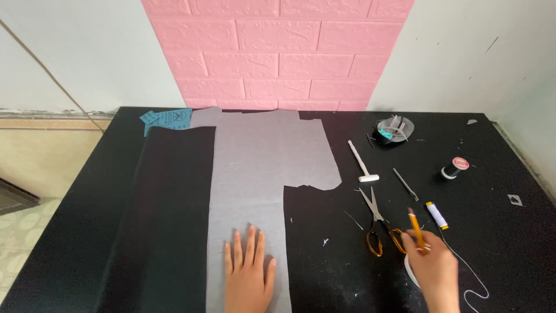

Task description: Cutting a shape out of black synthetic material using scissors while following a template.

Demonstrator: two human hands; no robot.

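Observation:
My left hand (248,271) lies flat, fingers apart, on the lower part of a grey paper pattern piece (263,162) spread over black fabric (168,214). My right hand (433,268) grips a yellow pencil (416,227), its tip pointing away from me. Just left of that hand lie scissors (377,223) with orange handles. A white roll shows partly under my right hand, mostly hidden.
On the black table (504,243) lie a white T-shaped tool (362,163), a thin grey tool (405,184), a white thread spool (437,215) with loose thread, a dark spool (456,167), a small round dish (395,128) and blue paper (168,119). A pink brick wall panel stands behind.

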